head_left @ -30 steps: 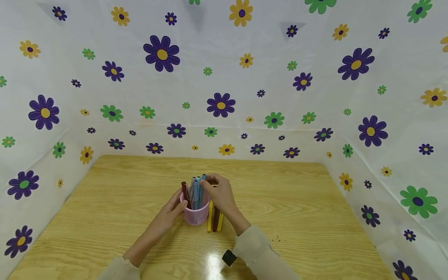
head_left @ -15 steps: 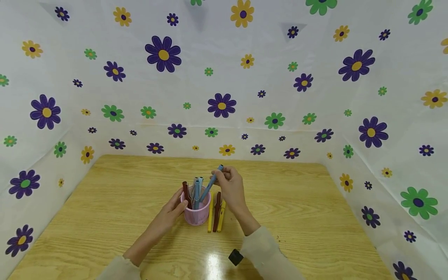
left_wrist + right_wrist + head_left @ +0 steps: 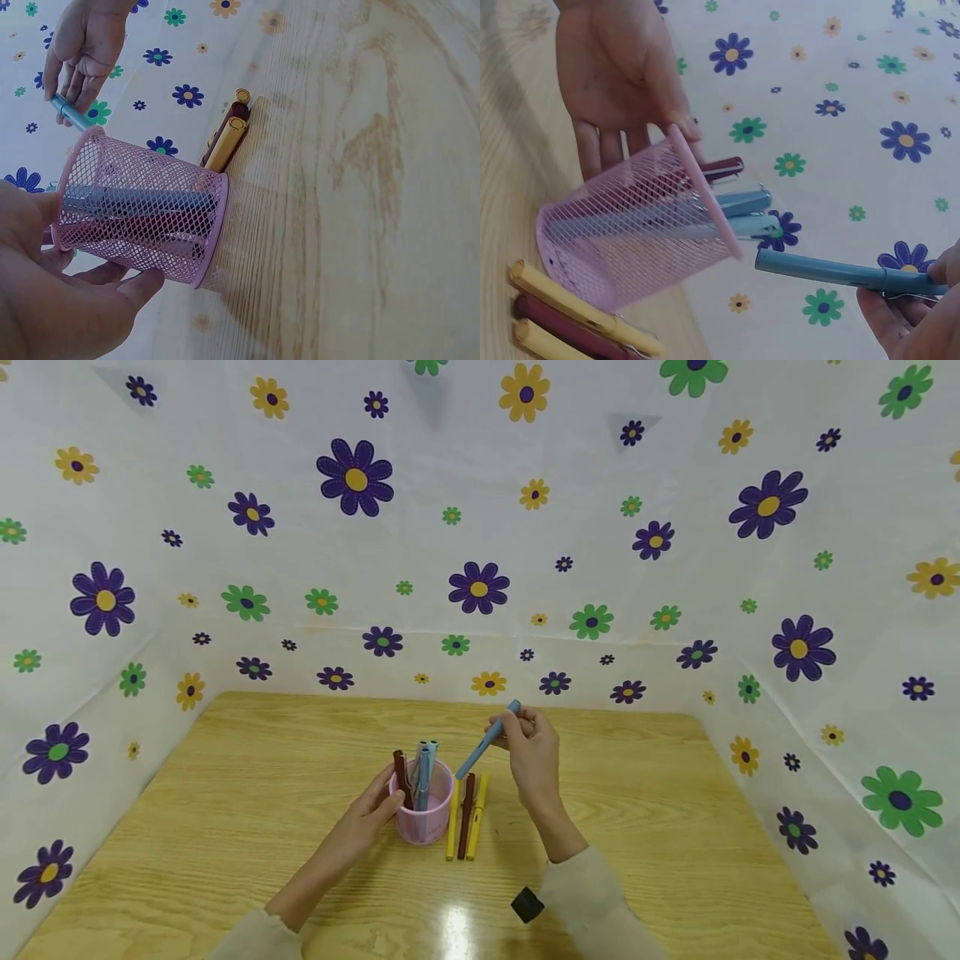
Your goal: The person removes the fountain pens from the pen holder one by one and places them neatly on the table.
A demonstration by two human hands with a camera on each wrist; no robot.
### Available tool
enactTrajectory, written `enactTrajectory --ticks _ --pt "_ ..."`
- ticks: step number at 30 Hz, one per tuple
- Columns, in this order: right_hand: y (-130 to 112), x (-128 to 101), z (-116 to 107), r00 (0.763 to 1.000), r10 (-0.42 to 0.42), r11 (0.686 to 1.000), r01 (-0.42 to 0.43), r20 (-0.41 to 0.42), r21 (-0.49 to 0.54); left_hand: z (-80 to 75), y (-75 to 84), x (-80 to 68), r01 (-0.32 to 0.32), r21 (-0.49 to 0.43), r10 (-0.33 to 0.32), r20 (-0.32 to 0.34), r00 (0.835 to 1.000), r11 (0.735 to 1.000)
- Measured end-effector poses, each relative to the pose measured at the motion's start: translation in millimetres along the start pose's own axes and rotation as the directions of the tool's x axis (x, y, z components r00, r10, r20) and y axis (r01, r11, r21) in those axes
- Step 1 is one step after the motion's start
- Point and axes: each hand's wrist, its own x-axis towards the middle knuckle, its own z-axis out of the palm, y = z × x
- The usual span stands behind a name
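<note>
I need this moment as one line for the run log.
left hand: holds pink mesh cup | right hand: pinches blue pen, outside cup | table, beside cup: two yellow pens, one dark red pen

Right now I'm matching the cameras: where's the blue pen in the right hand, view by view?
Head: the blue pen is just below centre.
Left wrist: the blue pen is upper left.
Right wrist: the blue pen is lower right.
Shared landmark: the pink mesh cup.
</note>
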Motion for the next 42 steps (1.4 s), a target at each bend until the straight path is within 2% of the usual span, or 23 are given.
enactTrajectory --ticks 20,31,42 --pt "-2 4 -46 0.994 0.089 0.993 -0.093 -0.059 -0.077 0.0 -3.4 1.8 0.003 0.0 -0.003 -0.003 1.0 1.0" --pt "8 2 -57 0.98 0.185 0.967 -0.195 -0.075 -0.162 -0.4 -2.1 2.1 0.015 0.019 -0.014 -0.008 1.0 1.0" --pt "22 -2 -59 0.97 0.232 0.942 -0.243 -0.074 -0.231 0.2 -0.6 2.1 0.023 0.023 -0.023 -0.013 1.0 0.999"
